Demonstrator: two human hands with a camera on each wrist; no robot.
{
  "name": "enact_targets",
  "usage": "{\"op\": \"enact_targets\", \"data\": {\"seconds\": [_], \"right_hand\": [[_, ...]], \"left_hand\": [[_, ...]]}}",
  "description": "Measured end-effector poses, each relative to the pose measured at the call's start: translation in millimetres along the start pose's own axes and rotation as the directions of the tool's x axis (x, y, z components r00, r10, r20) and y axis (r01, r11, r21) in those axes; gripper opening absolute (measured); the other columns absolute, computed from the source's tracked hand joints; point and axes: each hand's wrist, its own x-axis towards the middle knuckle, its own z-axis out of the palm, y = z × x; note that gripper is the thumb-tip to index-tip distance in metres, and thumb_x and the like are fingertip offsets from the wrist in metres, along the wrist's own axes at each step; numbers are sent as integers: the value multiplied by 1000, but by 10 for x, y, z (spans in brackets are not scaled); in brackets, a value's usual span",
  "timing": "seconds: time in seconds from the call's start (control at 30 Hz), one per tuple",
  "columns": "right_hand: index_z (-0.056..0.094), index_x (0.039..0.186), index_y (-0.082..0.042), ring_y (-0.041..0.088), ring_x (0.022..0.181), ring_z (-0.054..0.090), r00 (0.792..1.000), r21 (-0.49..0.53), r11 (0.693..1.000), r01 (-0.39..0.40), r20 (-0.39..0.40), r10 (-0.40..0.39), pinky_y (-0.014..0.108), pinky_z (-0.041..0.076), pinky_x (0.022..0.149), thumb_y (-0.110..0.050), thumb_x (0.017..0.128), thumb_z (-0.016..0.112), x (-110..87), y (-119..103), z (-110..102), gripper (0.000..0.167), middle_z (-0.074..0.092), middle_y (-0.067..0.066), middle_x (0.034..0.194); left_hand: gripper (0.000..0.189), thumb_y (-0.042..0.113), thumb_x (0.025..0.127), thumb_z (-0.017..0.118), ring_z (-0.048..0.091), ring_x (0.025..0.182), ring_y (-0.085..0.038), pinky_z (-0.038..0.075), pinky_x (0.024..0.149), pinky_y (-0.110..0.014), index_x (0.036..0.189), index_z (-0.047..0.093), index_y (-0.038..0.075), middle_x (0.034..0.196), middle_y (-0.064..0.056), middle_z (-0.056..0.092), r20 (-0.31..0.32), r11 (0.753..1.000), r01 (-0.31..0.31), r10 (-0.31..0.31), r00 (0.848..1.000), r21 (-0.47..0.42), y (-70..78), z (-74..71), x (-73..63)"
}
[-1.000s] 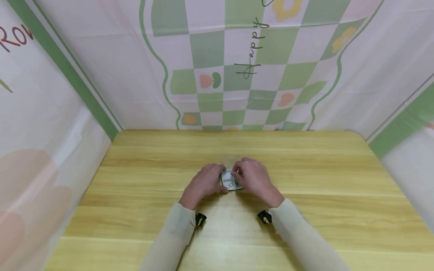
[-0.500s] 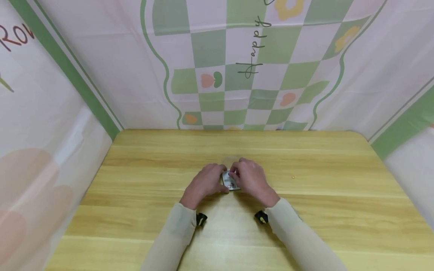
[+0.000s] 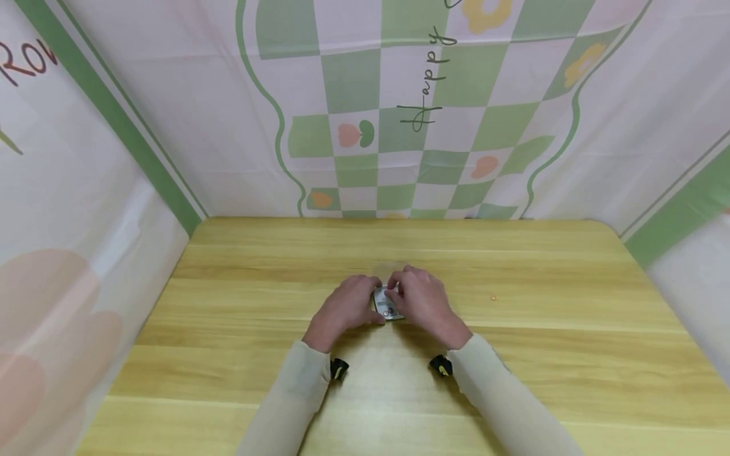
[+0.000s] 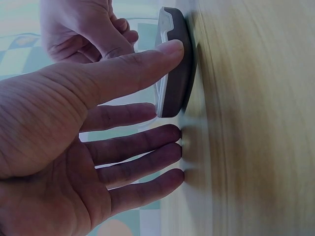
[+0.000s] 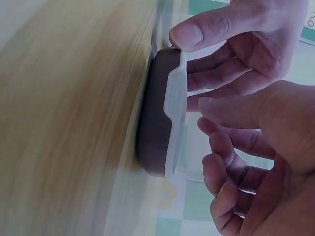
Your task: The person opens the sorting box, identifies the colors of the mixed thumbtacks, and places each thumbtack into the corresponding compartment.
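A small shallow compartment box [image 3: 384,304] with a pale inside lies on the table, and tiny round pieces [image 3: 390,312] show in its near part. In the left wrist view its dark brown shell [image 4: 178,78] stands out below a white rim. My left hand [image 3: 345,310] holds the box steady, thumb on the near side and index finger on the far side. Over the box's right half is my right hand [image 3: 424,304]. Its thumb and index fingertips come close together just above the rim, the other fingers curled. Whether something tiny sits between those fingertips is hidden.
A clear flap or lid [image 3: 389,270] extends behind the box. One tiny orange-brown piece [image 3: 493,298] lies alone on the wooden table [image 3: 274,253] to the right. A patterned cloth [image 3: 348,76] hangs along the table's back edge.
My right hand has shifted slightly left over the box and now covers more of its right compartment. The left hand keeps its hold. Hardly anything differs from half a second ago.
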Motion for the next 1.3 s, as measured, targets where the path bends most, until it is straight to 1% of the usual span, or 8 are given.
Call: {"op": "enact_targets", "data": {"seconds": [0.2,0.43,0.63,0.77,0.93,1.2,1.3], "right_hand": [[76,93,-6,17,68,56,1000,4,1000,-4,-5,4,33,47,58,-16,88,77,-29,50,-47,11,61,2,80],[75,96,-7,18,69,54,999,14,999,-48,1,48,33,45,57,-15,89,76,-63,120,-134,11,60,3,81],[76,96,-7,20,72,54,997,26,997,-72,-7,73,33,45,59,-15,88,78,-98,207,-193,11,61,4,83],[76,96,-7,21,76,57,997,21,997,-76,-25,76,36,47,62,-16,87,78,-127,277,-230,12,62,5,86],[76,98,-7,25,83,60,995,4,996,-90,-48,90,42,51,69,-17,88,78,-160,369,-280,15,64,7,91],[75,103,-3,32,89,62,990,24,993,-115,-78,117,49,51,73,-15,89,76,-212,517,-416,18,66,14,99],[74,105,-2,34,92,62,986,31,989,-144,-81,146,51,49,76,-16,91,74,-230,581,-467,20,65,15,102]], "left_hand": [[58,25,80,90,59,92,-19,50,82,-33,125,64,0,109,-7,68,-4,1000,0,0,1000,1,-1,5,6],[60,24,78,91,58,91,-18,50,82,-33,126,64,1,109,-7,67,7,999,33,-33,999,-13,2,10,15],[63,23,77,91,59,97,-20,50,87,-36,129,63,0,114,-9,67,6,999,41,-41,999,-22,7,14,9],[64,22,78,91,60,102,-22,49,91,-37,130,62,0,118,-10,67,6,999,44,-44,999,-23,11,18,9],[65,24,78,91,59,106,-24,48,95,-39,132,62,1,120,-10,66,12,998,54,-53,999,-20,19,15,5],[64,23,79,90,58,108,-24,47,98,-39,133,61,1,122,-10,65,13,998,60,-60,998,-26,21,21,-1],[65,23,79,90,58,108,-24,47,98,-39,133,61,1,122,-10,65,11,998,61,-61,998,-27,20,26,-1]]}}
